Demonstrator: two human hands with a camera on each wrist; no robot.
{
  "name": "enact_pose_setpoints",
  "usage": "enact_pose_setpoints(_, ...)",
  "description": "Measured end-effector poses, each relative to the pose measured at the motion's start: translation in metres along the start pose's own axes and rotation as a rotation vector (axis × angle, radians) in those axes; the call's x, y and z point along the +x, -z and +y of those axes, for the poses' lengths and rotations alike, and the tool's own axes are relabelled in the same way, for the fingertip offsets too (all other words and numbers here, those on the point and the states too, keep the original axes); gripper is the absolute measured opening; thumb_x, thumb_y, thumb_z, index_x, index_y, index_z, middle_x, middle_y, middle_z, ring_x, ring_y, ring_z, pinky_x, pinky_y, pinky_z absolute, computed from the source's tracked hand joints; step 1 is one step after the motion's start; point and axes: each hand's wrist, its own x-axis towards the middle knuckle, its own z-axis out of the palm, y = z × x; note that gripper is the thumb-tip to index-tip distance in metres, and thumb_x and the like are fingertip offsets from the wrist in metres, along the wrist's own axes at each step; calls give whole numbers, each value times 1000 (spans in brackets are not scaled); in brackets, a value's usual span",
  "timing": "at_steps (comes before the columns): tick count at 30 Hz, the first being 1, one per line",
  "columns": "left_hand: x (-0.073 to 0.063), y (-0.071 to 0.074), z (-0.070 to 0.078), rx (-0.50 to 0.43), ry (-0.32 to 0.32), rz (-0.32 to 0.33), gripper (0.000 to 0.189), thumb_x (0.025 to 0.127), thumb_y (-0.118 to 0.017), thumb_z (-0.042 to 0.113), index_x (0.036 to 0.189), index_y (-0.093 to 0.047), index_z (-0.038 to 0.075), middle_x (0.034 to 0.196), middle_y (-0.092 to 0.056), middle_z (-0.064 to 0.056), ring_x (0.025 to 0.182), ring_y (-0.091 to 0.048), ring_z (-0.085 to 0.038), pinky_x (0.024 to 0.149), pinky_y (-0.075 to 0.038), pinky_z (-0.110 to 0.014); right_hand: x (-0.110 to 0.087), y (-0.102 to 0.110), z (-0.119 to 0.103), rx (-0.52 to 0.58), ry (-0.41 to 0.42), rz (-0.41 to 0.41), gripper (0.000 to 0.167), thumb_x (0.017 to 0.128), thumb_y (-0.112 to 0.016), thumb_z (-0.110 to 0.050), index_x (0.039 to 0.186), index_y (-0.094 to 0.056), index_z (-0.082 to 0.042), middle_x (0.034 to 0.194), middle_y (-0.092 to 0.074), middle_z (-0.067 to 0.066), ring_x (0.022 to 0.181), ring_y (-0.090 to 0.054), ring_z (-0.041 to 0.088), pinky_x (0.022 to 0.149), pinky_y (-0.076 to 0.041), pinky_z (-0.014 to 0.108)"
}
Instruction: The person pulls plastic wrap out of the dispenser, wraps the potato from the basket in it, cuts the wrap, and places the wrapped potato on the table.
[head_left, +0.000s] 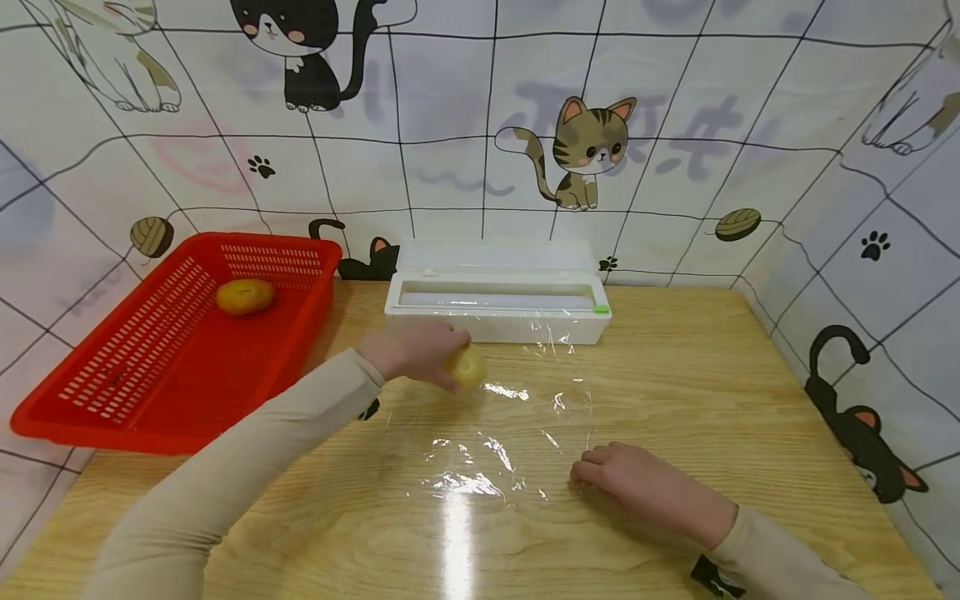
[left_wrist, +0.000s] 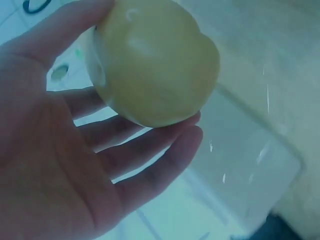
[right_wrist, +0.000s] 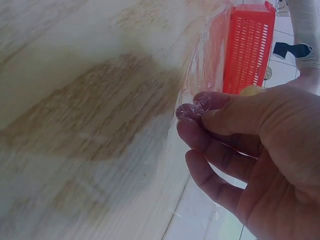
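One yellow fruit [head_left: 470, 367], near centre of the head view, could roll if my left hand [head_left: 416, 350], its fingers curled around it, slackens; surface smooth, rounded, faintly lobed. My right hand [head_left: 633, 483], lower right, pinches cling film [head_left: 480, 483]; uneven tension could fold or tear it.

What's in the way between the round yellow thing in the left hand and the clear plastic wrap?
Nothing visible. The left hand holds the round yellow thing close to the clear plastic wrap; whether they touch is unclear. The white box stands behind, the red basket off to the left.
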Motion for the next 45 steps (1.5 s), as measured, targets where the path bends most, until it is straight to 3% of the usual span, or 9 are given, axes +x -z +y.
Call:
enact_pose_setpoints(6,17,-24,22,30,-60,-36,53,78,-80,34,118,-56,7,91,-56,-2,80,-53,-17,70,-47,-32,-1,1,0,17,-21,-10,21,79,-70,1,93,-64,-13,84,-63,-5,73,-58,9,65,-50,27)
enact_pose_setpoints(15,30,-42,48,83,-33,-29,55,78,-77,41,121,-56,13,92,-53,-1,77,-54,-15,63,-47,-31,0,0,1,10,-31,-21,16,81,-70,-2,91,-64,-14,82,-61,-6,72,-57,9,63,-48,28)
enact_pose_setpoints(23,28,-53,54,77,-34,-10,62,77,-77,46,125,-54,15,98,-56,-1,81,-57,-17,63,-48,-31,1,2,2,8,-37,-50,19,80,-70,0,92,-64,-13,83,-61,-5,72,-57,9,63,-48,27)
enact_pose_setpoints(28,26,-52,58,99,-39,14,65,76,-77,50,126,-52,17,100,-55,-1,83,-57,-17,62,-48,-31,1,3,2,11,-34,-49,20,79,-70,0,94,-64,-13,84,-62,-5,71,-57,9,63,-48,28)
enact_pose_setpoints(34,24,-54,63,106,-81,6,61,78,-75,50,125,-53,17,98,-54,1,83,-55,-16,61,-46,-30,1,3,2,12,-40,-44,19,81,-70,-2,94,-64,-14,85,-63,-5,70,-58,10,62,-49,28)
enact_pose_setpoints(45,20,-62,55,78,-55,30,65,76,-77,52,126,-53,17,100,-56,-1,85,-57,-18,63,-50,-33,0,0,0,50,-67,-43,12,86,-68,-5,95,-66,-14,90,-65,-4,77,-60,11,67,-50,30)
